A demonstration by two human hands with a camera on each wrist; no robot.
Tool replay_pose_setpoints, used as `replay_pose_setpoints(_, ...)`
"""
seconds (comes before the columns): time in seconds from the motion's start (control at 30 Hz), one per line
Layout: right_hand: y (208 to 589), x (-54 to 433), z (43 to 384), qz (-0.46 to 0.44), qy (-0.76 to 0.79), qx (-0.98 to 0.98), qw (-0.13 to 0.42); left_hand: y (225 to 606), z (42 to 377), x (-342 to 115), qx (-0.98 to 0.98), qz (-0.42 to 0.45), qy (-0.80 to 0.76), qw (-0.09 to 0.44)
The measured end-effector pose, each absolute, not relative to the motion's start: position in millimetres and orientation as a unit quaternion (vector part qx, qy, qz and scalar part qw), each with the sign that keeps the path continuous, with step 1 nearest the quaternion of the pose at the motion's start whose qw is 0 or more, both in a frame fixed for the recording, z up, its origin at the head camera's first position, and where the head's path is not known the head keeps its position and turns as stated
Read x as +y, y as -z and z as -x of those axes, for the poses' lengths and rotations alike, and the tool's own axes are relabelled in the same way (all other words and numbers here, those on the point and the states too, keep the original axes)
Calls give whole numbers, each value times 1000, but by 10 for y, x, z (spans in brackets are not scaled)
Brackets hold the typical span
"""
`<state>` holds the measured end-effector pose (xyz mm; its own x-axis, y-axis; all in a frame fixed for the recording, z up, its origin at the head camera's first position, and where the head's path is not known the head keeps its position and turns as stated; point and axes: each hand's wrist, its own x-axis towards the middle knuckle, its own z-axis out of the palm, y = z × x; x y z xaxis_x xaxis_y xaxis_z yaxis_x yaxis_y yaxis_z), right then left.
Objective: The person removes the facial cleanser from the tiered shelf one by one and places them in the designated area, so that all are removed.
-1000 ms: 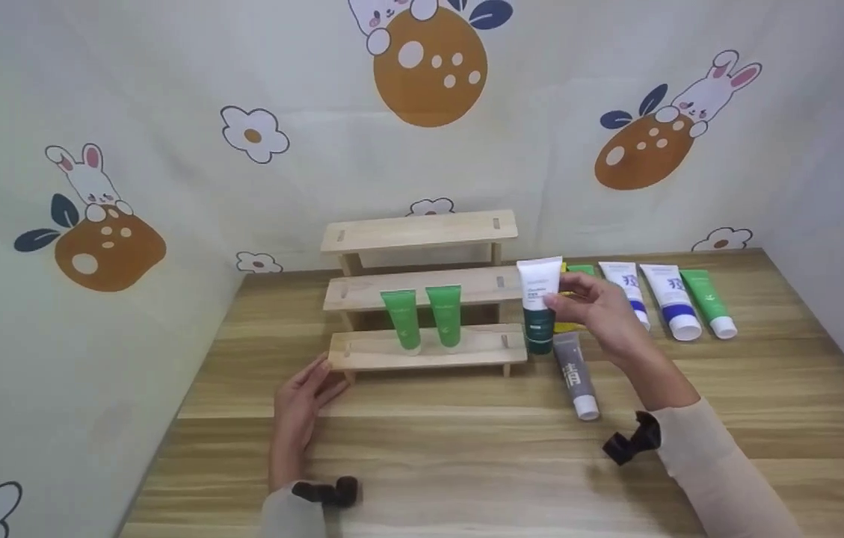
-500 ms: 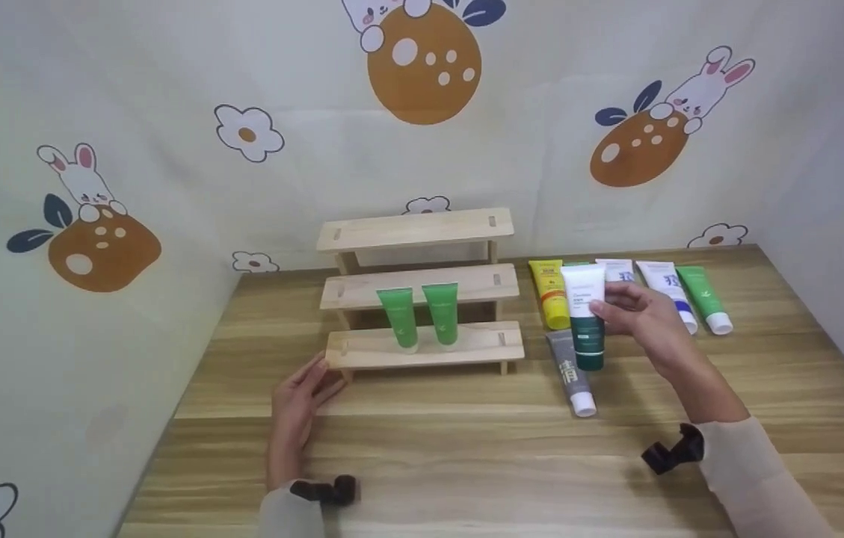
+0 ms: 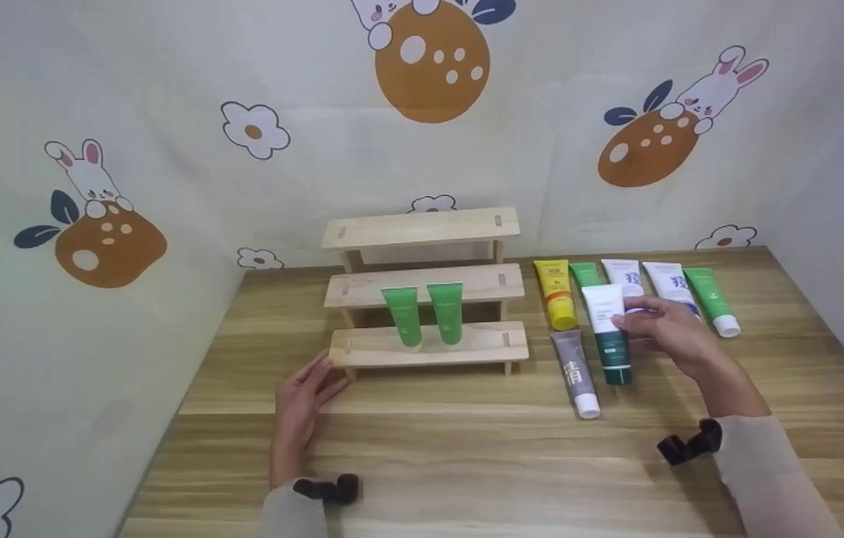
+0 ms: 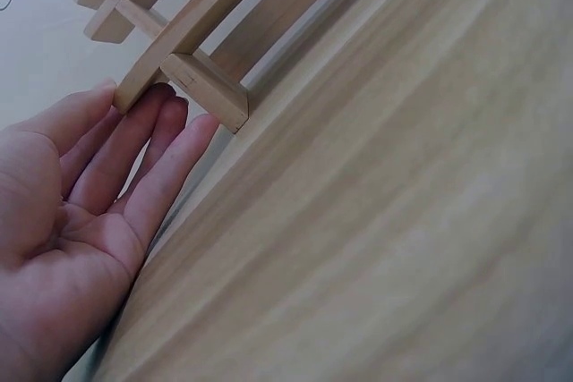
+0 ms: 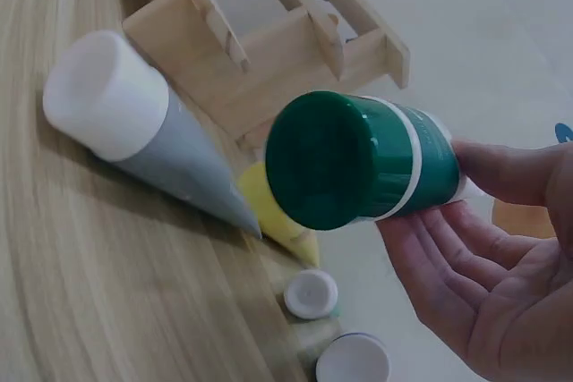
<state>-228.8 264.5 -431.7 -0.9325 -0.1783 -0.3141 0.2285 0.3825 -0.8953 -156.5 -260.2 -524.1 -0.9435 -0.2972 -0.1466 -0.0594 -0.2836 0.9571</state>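
Note:
My right hand (image 3: 679, 344) pinches a white and dark green squeeze tube (image 3: 614, 355) between thumb and fingers, cap end toward me. In the right wrist view its green cap (image 5: 327, 163) appears raised above the table. Just left of it lies a grey tube (image 3: 575, 373) with a white cap. My left hand (image 3: 298, 407) holds the left end of the bottom step of a three-step wooden rack (image 3: 362, 354). In the left wrist view the thumb is at the board's edge and the fingers reach beneath. Two green tubes (image 3: 402, 317) stand on caps on that step.
Right of the rack lie a yellow tube (image 3: 556, 295), a partly covered green tube (image 3: 586, 273), two white and blue tubes (image 3: 667, 284) and another green tube (image 3: 712, 300). A patterned cloth (image 3: 302, 179) hangs behind the wooden table (image 3: 422, 456).
My right hand has carried the white and green tube from beside the rack's right end rightward and toward me, past the grey tube. The yellow tube is uncovered. My left hand stays on the rack.

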Motion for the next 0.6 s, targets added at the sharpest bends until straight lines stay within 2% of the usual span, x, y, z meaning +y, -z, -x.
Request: replay_pose_setpoints(0.6,4628,2774,2358,-24,570,777,267,5244,1558,-2602,-600,-161,780,75)
